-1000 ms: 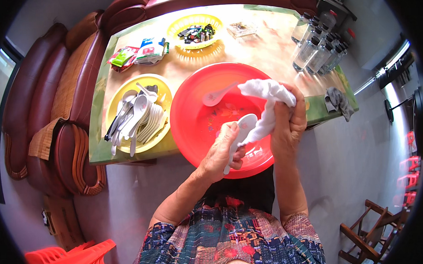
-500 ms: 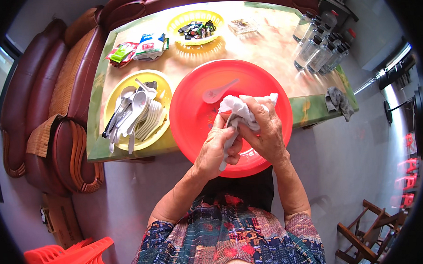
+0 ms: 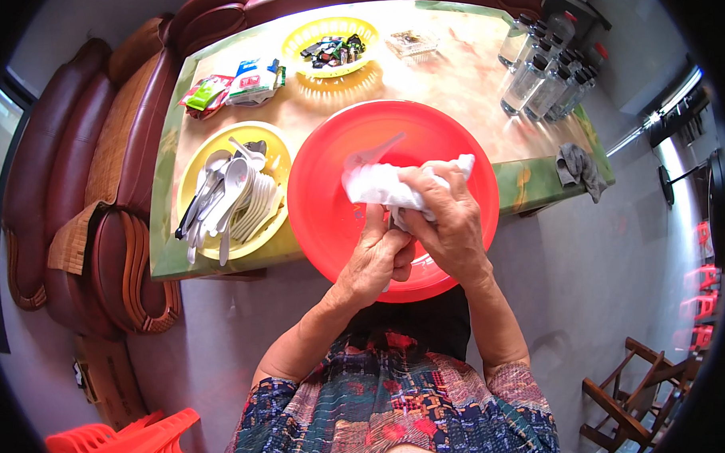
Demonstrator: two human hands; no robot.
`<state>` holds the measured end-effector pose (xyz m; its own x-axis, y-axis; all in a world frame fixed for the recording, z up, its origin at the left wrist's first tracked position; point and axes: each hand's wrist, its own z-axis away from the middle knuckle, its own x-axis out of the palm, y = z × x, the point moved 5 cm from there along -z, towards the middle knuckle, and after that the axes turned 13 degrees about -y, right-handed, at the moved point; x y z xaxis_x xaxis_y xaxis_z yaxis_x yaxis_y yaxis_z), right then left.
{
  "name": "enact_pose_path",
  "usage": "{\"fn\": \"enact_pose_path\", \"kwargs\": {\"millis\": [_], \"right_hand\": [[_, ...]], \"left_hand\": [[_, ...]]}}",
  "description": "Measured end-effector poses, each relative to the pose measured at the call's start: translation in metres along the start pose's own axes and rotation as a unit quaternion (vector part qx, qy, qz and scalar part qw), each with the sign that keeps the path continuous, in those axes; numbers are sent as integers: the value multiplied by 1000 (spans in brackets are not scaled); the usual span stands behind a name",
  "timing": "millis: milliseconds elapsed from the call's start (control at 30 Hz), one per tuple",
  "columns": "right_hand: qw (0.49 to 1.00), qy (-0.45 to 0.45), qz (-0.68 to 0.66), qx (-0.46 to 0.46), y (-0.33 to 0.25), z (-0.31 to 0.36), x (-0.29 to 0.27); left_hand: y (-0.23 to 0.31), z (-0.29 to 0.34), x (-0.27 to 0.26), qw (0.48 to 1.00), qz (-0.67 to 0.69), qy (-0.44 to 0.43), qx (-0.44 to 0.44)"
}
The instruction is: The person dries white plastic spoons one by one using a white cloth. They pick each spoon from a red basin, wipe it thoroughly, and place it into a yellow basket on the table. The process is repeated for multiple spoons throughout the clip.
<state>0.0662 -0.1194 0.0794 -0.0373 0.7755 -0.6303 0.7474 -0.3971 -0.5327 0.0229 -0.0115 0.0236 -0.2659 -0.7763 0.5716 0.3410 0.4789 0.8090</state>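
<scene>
Over a red plastic basin (image 3: 319, 228), my left hand (image 3: 370, 260) is closed on the handle of a spoon, most of which is hidden by the fingers and cloth. A white cloth (image 3: 387, 186) is gripped in my right hand (image 3: 452, 227) and covers the spoon's upper end. Inside the basin lies another pale spoon (image 3: 369, 154), partly behind the cloth. To the left, a yellow plate (image 3: 276, 221) holds several white spoons (image 3: 237, 183) and other utensils with dark or grey handles.
The table (image 3: 445, 88) bears a yellow basket (image 3: 296, 49) of small dark items, colourful packets (image 3: 250, 80), a clear container (image 3: 412, 43), several glass bottles (image 3: 525, 85) and a grey cloth (image 3: 578, 171) at its right edge. Red plastic stools (image 3: 134, 442) stand lower left, beside a leather sofa (image 3: 64, 141).
The white cloth has shifted left and spread over the held spoon, hiding more of it and part of the spoon in the basin. Both hands stay over the basin.
</scene>
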Motion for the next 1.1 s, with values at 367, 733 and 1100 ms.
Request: {"fn": "enact_pose_path", "kwargs": {"millis": [367, 733, 1100], "right_hand": [[865, 162, -421, 220, 49, 13, -1], [980, 31, -132, 142, 3, 14, 28], [969, -6, -229, 93, 3, 13, 10]], "left_hand": [[0, -9, -7, 998, 50, 30, 32], [-18, -15, -30, 990, 74, 49, 106], [5, -11, -6, 997, -48, -20, 49]]}}
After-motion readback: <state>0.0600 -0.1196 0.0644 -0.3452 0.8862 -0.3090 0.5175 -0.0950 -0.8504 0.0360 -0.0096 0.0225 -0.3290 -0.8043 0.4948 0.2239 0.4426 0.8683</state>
